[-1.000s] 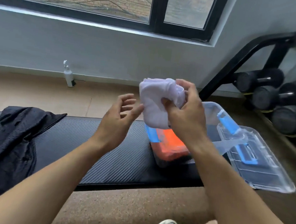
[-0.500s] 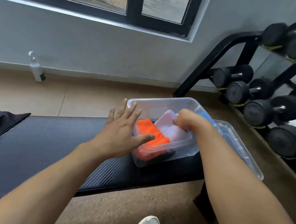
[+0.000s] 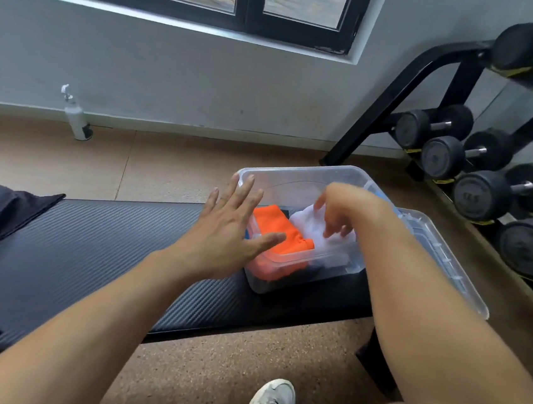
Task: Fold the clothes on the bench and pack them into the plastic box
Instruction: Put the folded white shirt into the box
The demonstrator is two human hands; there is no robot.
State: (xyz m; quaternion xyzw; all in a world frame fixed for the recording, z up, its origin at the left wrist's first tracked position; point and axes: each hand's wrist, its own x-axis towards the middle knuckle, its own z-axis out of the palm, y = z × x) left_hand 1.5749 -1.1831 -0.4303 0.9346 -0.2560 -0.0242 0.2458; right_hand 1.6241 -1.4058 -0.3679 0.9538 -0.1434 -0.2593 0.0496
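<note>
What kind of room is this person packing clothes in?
Most likely a gym or home workout room. A rack of black dumbbells stands at the right, the clear plastic box sits on a padded bench, and the floor looks rubbery and speckled.

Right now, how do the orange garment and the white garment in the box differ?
The orange garment lies on the box's left side, untouched; the white garment lies on the right under the right hand. The orange one looks neatly squared, the white one softer and rumpled. Both are folded and inside the clear plastic box.
</note>
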